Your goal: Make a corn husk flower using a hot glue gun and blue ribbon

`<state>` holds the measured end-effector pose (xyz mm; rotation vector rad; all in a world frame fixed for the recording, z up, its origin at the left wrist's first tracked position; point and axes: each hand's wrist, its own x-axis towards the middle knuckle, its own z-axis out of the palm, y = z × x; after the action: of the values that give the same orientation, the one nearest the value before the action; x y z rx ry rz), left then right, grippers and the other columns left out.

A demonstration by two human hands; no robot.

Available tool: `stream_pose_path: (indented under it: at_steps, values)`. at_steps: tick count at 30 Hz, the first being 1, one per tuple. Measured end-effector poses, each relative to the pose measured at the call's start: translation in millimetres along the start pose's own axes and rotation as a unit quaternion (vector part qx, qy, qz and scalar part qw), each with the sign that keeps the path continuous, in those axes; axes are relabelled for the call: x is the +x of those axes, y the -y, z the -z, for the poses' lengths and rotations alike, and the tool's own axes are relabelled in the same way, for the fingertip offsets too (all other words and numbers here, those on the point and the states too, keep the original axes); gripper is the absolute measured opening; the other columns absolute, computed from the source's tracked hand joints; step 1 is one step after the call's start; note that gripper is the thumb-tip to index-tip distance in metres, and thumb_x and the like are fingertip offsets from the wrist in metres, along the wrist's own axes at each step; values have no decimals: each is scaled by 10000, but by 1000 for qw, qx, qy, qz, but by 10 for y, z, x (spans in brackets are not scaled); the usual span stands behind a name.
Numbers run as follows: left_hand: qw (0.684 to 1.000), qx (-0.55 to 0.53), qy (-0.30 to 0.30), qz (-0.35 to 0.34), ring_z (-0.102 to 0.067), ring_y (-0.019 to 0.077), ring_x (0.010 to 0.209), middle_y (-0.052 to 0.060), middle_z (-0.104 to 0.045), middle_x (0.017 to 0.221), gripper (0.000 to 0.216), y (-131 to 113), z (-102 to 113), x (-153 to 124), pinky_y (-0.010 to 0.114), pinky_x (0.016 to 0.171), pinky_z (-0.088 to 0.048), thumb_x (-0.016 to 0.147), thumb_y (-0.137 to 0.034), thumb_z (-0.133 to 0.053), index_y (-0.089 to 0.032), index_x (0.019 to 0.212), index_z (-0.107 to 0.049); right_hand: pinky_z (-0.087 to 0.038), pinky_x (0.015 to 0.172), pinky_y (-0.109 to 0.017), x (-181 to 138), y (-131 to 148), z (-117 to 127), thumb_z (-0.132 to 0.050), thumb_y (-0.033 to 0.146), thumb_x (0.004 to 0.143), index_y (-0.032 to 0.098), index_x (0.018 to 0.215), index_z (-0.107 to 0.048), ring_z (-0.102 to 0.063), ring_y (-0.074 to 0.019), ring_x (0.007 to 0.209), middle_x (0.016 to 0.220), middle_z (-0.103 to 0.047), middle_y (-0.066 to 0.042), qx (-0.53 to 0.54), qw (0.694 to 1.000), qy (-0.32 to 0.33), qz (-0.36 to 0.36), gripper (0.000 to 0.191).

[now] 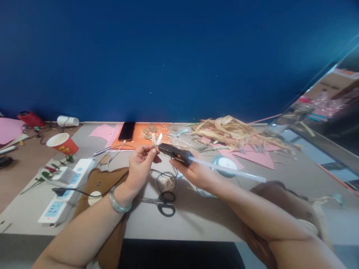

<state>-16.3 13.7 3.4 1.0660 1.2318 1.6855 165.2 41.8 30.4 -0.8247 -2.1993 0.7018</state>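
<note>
Forearms (91, 220), glue gun (171, 151) between hands (139, 164)

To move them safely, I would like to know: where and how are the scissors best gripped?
Probably by the black handle loops, coming from the person's right: the scissors lie with both loops toward that side, while the blades point left.

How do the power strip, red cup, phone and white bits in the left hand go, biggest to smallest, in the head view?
Power strip
Red cup
Phone
White bits, partly covered by the left hand
</note>
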Motion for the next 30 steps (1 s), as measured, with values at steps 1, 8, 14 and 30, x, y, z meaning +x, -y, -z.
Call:
stream_pose_path:
  at_steps: [1, 8, 14, 30]
  values:
    - [1000, 1, 1, -1, -641, 114, 535, 10, -678, 679, 286, 3, 1, 0, 235, 556, -522, 742, -390, -720, -149, 812, -583, -485, 796, -307, 0, -6, -1, -538, 335, 922, 185, 1126, -639, -629, -203, 893, 1004, -699, -64, 1, 1000, 2, -1, 272]
    - [1000, -1, 1, -6, -637, 109, 540, 13, -679, 701, 267, -10, -3, -3, 241, 568, -532, 750, -371, -714, -149, 809, -579, -497, 836, -353, 6, -16, -33, -547, 339, 901, 203, 1071, -649, -633, -228, 933, 971, -693, -57, 58, 998, -23, -22, 241]
    - [1000, -4, 29, 8, -653, 113, 582, 24, -691, 730, 241, -38, -23, -57, 245, 606, -545, 771, -341, -702, -145, 834, -575, -464, 551, -259, -55, 75, -24, -629, 381, 838, 172, 820, -616, -526, -111, 548, 656, -589, 1, 213, 966, -71, -126, 211]
    - [996, 16, 87, 30, -669, 117, 588, 6, -692, 696, 173, 36, -119, -258, 227, 595, -541, 793, -296, -690, -155, 833, -598, -402, 459, -230, 25, -56, -307, -815, 251, 613, 175, 778, -563, -501, -80, 456, 632, -610, 36, 466, 839, -175, -221, 310]
